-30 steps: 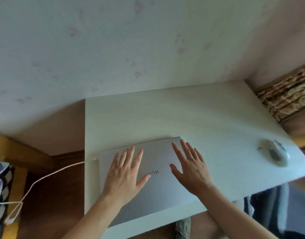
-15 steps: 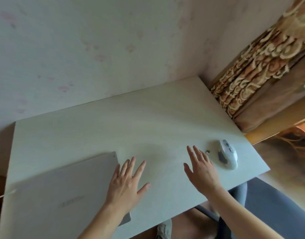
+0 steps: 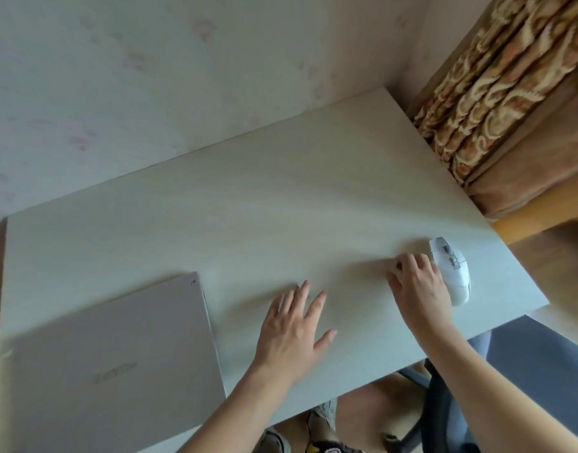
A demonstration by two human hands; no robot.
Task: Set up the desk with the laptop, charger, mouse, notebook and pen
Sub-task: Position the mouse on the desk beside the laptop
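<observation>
A closed silver laptop (image 3: 111,354) lies flat on the left front of the white desk (image 3: 248,207). At the desk's far left edge a bit of white charger cable (image 3: 0,358) shows. The white mouse (image 3: 452,273) sits near the right front corner. My left hand (image 3: 290,328) hovers over the bare middle of the desk with fingers spread, to the right of the laptop and apart from it. Just left of the mouse is my right hand (image 3: 418,289), its fingers curled down onto the desk over a small dark thing. No notebook or pen is in view.
The desk's back edge meets a pale wall. A patterned brown curtain (image 3: 496,76) hangs past the right edge, above an orange wooden rail (image 3: 536,220). A grey chair (image 3: 444,403) and my legs show below the front edge.
Both hands left the laptop lid and went right. The left hand now hovers over bare desk, and the right hand reached the mouse's left side and curled its fingers. The view swung right.
</observation>
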